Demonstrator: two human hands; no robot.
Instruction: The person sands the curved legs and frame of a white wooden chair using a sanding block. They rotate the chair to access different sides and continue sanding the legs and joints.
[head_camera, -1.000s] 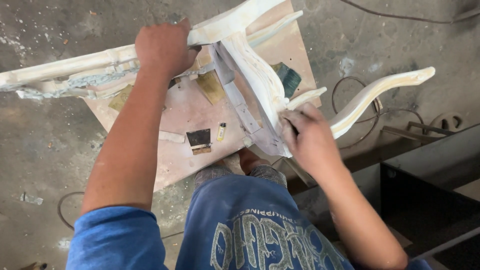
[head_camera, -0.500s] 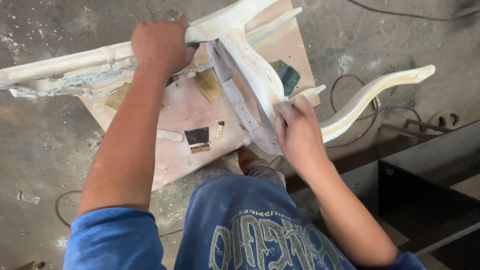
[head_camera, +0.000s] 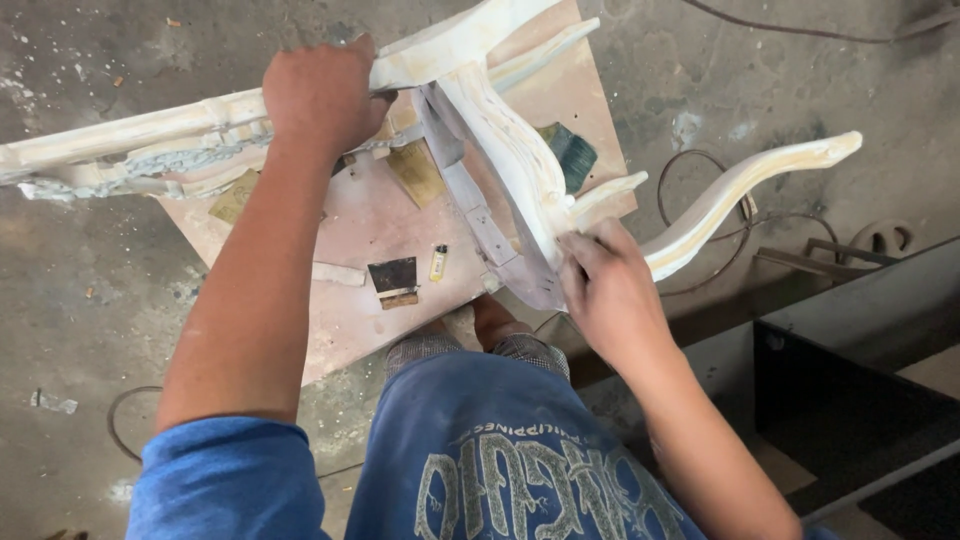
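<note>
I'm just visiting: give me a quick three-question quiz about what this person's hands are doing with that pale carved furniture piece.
1. True or false: the left hand grips the pale carved furniture frame from above.
2. What does the right hand press on? A) the frame's curved leg B) the small yellow lighter C) the dark brush
3. What flat thing lies under the frame?

Key: 1 true; 2 A; 3 a pinkish board on the concrete floor.

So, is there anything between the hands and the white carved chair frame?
Nothing visible. The left hand grips the top rail of the chair frame directly, and the right hand presses on its curved leg, skin on wood.
</note>
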